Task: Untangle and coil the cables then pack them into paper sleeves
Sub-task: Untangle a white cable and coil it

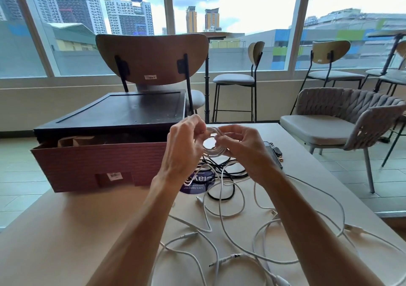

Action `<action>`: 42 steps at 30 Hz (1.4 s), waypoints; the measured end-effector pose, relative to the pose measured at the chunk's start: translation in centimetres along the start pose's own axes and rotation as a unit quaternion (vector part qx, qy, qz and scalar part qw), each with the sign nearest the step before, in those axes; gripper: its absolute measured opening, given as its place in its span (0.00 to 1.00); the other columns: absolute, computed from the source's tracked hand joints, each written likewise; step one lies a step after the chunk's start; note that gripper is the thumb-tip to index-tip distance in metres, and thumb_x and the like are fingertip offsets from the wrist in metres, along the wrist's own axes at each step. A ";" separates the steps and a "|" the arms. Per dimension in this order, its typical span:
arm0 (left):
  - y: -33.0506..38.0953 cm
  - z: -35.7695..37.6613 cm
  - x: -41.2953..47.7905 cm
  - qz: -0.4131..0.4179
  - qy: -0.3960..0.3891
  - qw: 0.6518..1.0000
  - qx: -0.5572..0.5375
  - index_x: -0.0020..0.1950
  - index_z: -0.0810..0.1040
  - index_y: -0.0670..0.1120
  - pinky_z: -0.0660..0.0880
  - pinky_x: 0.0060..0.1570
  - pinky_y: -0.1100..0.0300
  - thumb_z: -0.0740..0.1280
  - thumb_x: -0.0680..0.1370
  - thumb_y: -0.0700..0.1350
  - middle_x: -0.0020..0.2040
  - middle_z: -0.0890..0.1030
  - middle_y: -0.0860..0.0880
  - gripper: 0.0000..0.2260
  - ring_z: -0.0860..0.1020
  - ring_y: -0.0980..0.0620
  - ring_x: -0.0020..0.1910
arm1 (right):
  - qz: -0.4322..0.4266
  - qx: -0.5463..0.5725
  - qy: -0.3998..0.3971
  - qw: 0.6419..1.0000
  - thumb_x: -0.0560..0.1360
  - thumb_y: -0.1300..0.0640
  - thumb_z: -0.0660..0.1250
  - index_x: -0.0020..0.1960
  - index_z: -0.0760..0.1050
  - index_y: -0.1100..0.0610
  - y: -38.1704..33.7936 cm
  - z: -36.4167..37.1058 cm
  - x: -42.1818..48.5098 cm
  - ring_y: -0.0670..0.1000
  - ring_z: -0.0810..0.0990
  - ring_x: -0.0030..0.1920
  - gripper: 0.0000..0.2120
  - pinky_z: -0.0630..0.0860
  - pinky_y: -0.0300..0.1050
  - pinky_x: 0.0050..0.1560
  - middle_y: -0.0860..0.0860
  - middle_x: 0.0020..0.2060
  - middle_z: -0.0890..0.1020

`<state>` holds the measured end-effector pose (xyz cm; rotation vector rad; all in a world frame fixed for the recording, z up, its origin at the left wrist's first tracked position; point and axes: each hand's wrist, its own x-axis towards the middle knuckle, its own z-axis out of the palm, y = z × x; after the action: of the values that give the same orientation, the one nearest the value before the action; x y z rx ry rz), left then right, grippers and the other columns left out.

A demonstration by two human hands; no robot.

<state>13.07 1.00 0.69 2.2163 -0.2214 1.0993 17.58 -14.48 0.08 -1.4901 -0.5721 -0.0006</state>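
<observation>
Far left on the table [66, 230]: a reddish cardboard box [98, 167] stood with a dark tray [123, 112] lying across its top, and brown paper sleeves [68, 141] showed inside its open upper edge. Right of the box, your left hand [184, 145] was raised above the table, fingers curled, pinching the left side of a coiled white cable [212, 143]. Your right hand [239, 147] gripped the coil's right side, fingers curled round the loops. The coil was held in the air between both hands. Below it, a black cable [224, 171] lay tangled over a round blue sticker [197, 181]. Loose white cables [241, 230] sprawled across the near table, uncoiled. Just right of your right hand lay a dark flat device [272, 154]. Further right, off the table, stood a woven chair [340, 121].
</observation>
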 end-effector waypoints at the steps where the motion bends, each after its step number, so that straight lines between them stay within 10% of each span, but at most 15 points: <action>1: 0.0 -0.1 0.0 -0.004 0.000 1.000 0.004 0.43 0.78 0.45 0.79 0.38 0.55 0.74 0.76 0.39 0.38 0.81 0.53 0.06 0.80 0.55 0.37 | -0.019 -0.021 0.014 1.000 0.75 0.67 0.70 0.52 0.83 0.61 0.1 0.0 0.1 0.54 0.84 0.41 0.07 0.82 0.60 0.53 0.58 0.41 0.86; 9: 0.6 -0.8 0.3 -0.041 -0.006 0.999 -0.001 0.43 0.78 0.47 0.72 0.34 0.70 0.74 0.76 0.40 0.36 0.80 0.55 0.06 0.78 0.59 0.33 | -0.098 -0.152 0.109 0.977 0.75 0.58 0.72 0.49 0.85 0.54 0.4 -0.4 0.5 0.48 0.86 0.36 0.04 0.84 0.57 0.44 0.49 0.34 0.86; 18: 2.0 0.3 0.0 0.023 -0.028 0.999 0.011 0.46 0.79 0.46 0.78 0.40 0.59 0.72 0.78 0.40 0.41 0.79 0.53 0.04 0.79 0.56 0.40 | -0.097 -0.253 0.125 0.954 0.77 0.57 0.71 0.52 0.84 0.54 -0.5 -1.8 0.9 0.46 0.84 0.42 0.06 0.82 0.48 0.47 0.46 0.42 0.86; 24: 2.0 1.0 -0.2 0.011 0.025 1.000 -0.001 0.51 0.83 0.46 0.81 0.43 0.56 0.72 0.78 0.43 0.46 0.80 0.53 0.04 0.80 0.59 0.42 | 0.001 0.021 0.069 0.997 0.76 0.64 0.71 0.54 0.82 0.60 -1.5 -2.3 0.5 0.51 0.82 0.40 0.07 0.82 0.50 0.51 0.58 0.42 0.84; 29: 1.6 1.9 -0.5 -0.039 0.059 0.997 -0.027 0.50 0.82 0.47 0.82 0.46 0.50 0.71 0.78 0.45 0.47 0.80 0.52 0.03 0.81 0.55 0.45 | 0.106 0.287 0.008 0.952 0.73 0.69 0.70 0.55 0.81 0.65 -2.0 -2.5 0.3 0.51 0.83 0.42 0.11 0.82 0.44 0.50 0.59 0.43 0.84; 37: 2.1 2.2 -1.0 -0.081 0.103 0.990 -0.044 0.49 0.80 0.42 0.79 0.44 0.56 0.69 0.76 0.55 0.48 0.79 0.49 0.16 0.80 0.53 0.43 | 0.194 0.451 -0.053 0.870 0.79 0.64 0.63 0.59 0.77 0.66 -1.7 -2.2 0.3 0.51 0.84 0.43 0.11 0.83 0.44 0.49 0.61 0.47 0.82; 42: 2.3 2.2 -0.6 -0.050 0.105 0.993 0.018 0.50 0.79 0.41 0.77 0.45 0.60 0.72 0.78 0.41 0.48 0.76 0.49 0.05 0.75 0.58 0.40 | 0.192 0.433 -0.014 0.880 0.77 0.72 0.62 0.60 0.77 0.67 -1.7 -1.4 0.3 0.50 0.84 0.38 0.12 0.83 0.43 0.46 0.62 0.45 0.83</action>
<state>13.15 -2.25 0.36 2.0998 -0.0009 1.2787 17.76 -15.83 1.82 -0.6937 -0.2222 0.5267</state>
